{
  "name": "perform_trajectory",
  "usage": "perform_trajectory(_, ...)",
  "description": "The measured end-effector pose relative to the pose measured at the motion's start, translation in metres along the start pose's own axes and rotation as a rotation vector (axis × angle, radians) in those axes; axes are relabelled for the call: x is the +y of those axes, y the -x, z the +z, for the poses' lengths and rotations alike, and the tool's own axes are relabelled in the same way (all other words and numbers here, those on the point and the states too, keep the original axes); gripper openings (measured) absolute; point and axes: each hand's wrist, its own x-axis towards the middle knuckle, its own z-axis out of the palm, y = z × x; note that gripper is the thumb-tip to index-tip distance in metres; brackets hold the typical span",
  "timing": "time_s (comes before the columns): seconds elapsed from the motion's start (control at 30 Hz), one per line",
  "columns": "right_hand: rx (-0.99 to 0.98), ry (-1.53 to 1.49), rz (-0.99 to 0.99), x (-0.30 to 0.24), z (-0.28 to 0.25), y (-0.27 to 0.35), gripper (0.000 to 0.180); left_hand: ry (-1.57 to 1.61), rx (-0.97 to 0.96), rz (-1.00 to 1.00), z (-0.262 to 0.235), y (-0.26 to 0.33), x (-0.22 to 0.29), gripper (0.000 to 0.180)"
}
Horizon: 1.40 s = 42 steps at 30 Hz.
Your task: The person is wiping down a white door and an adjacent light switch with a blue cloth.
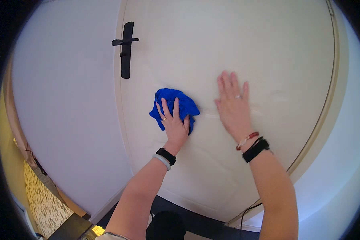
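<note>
Cloth (173, 105), blue, soft, light, bunching under left hand (174, 125), fingers pressing it against door (228, 48) below handle (126, 50); likely gripping best by gathered folds. Right hand (233, 105) resting flat, released, on door.

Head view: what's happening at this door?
A person stands at a cream door and presses a crumpled blue cloth against its panel with the left hand. The right hand lies flat and open on the door beside it, holding nothing. The black door handle sits above and to the left of the cloth, untouched. Both wrists carry bands.
</note>
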Motion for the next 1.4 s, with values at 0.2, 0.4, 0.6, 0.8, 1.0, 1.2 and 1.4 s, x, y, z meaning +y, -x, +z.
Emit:
perform_trajectory(0.2, -0.048, -0.122, -0.063, -0.043, 0.022, 0.025, 0.063, 0.026, 0.038, 0.023, 0.0, -0.015, 0.002, 0.07)
perform_trajectory(0.4, -0.068, -0.056, -0.016, -0.042, 0.025, 0.024, 0.064, 0.015, 0.209, 0.052, 0.004, -0.116, 0.03, 0.062)
perform_trajectory(0.6, -0.071, -0.092, -0.006, -0.05, 0.022, 0.017, 0.065, -0.055, 0.315, 0.141, 0.001, -0.185, 0.025, 0.06)
perform_trajectory(0.8, -0.08, -0.103, -0.006, -0.049, 0.02, 0.019, 0.066, -0.048, 0.249, 0.117, 0.0, -0.163, 0.014, 0.059)
perform_trajectory(1.0, -0.092, -0.11, -0.007, -0.049, 0.015, 0.019, 0.068, -0.031, 0.21, 0.099, -0.005, -0.121, -0.001, 0.06)
perform_trajectory(1.2, -0.082, -0.129, 0.0, -0.048, 0.015, 0.025, 0.068, -0.031, 0.148, 0.073, -0.008, -0.075, -0.017, 0.063)
perform_trajectory(1.4, -0.058, -0.137, 0.005, -0.049, 0.018, 0.028, 0.068, -0.049, 0.087, 0.019, -0.012, -0.034, -0.029, 0.066)
